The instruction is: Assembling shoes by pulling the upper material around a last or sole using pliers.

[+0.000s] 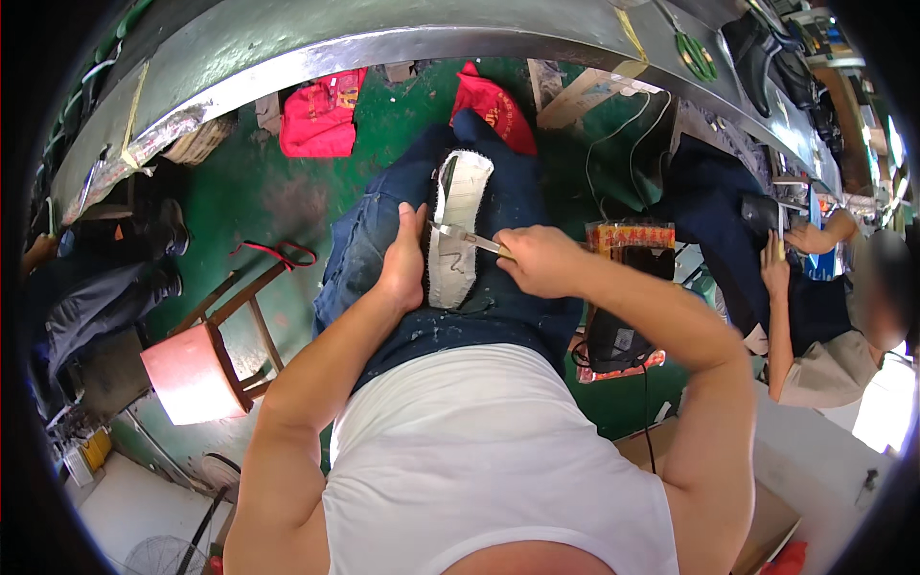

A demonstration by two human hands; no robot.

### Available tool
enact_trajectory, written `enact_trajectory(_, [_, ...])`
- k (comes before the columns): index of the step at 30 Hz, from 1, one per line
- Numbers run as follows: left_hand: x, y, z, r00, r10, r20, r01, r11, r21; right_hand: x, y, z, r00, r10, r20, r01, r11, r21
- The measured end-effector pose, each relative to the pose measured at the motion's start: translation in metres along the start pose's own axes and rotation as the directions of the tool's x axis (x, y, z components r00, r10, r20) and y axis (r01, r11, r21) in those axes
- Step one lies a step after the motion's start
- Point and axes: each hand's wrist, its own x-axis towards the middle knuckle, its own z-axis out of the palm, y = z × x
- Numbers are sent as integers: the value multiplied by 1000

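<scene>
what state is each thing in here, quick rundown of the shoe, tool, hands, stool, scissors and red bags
shoe, bottom up
left hand, against the shoe's left side, fingers mostly hidden
right hand, closed around the tool's handle
tool, held, head over the shoe
stool, unoccupied
scissors, open or shut: cannot tell
left red bag, lying on the floor
right red bag, partly hidden

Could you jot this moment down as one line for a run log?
shoe: on lap, sole up | left hand: against shoe's side | right hand: gripping tool | tool's metal end: over shoe, contact unclear
</scene>
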Motion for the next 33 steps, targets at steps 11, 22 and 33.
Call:
enact_trajectory(11, [29,-20,-21,798,602,-43,-316,477,820,-14,-15,9,952,103,-289,-115,993,-22])
enact_trajectory(22, [16,-20,-25,740,566,363,-458,29,889,-11,7,24,898,339,-279,-326,941,95])
enact_trajectory(33, [3,10,-6,926,289,244,-240,-48,970,5,11,-38,944,317,91,-320,811,490])
